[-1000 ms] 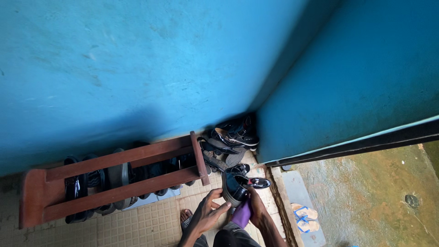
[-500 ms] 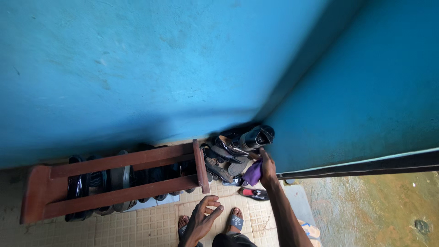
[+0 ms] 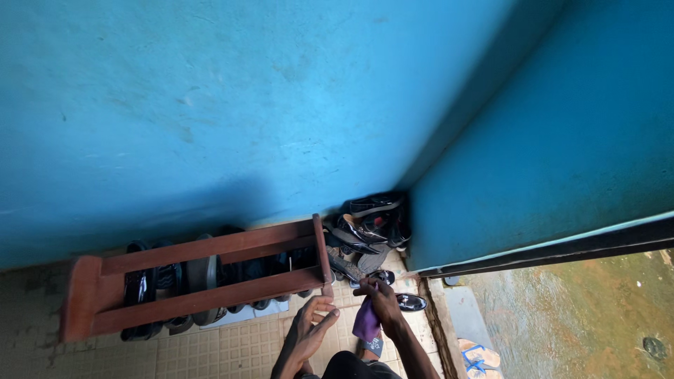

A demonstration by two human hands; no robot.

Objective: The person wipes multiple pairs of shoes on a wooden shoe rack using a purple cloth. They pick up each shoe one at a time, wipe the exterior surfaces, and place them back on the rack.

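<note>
My right hand (image 3: 380, 300) grips a purple cloth (image 3: 366, 323) that hangs down from it, just above a shiny black shoe (image 3: 409, 302) lying on the tiled floor. My left hand (image 3: 311, 330) is beside it, fingers spread, holding nothing, close to the lower right end of the wooden shoe rack (image 3: 196, 277). A heap of black shoes (image 3: 367, 228) fills the corner beyond both hands. My foot in a grey sandal (image 3: 373, 345) shows below the cloth.
Dark shoes stand in a row inside the rack (image 3: 175, 281). Blue walls (image 3: 281, 105) meet at the corner. A dark door edge (image 3: 562, 249) runs to the right, with a concrete step (image 3: 463, 309), blue and tan flip-flops (image 3: 481, 354) and rough ground outside.
My right hand put the black shoe onto the corner heap, then drew back toward me with the purple cloth. My left hand stayed low and open.
</note>
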